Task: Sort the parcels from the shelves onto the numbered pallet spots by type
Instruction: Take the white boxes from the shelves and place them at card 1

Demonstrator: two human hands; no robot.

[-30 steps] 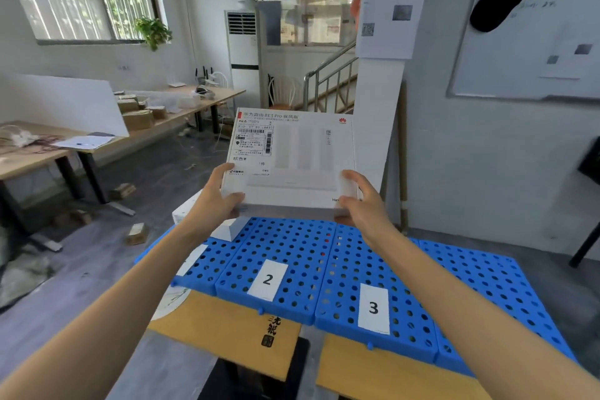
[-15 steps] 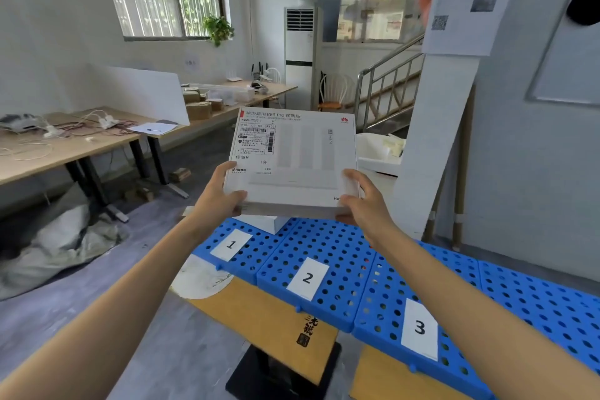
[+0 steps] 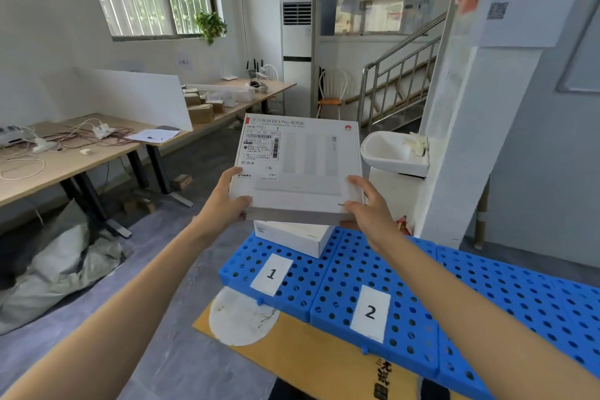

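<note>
Blue pallet, grey floor, wooden desks.

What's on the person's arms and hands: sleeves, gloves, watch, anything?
Nothing worn that shows. The left hand and right hand are bare: no gloves, rings or markings. The left forearm and right forearm are bare to the frame edge, with no sleeves, watch or wristband in view.
</note>
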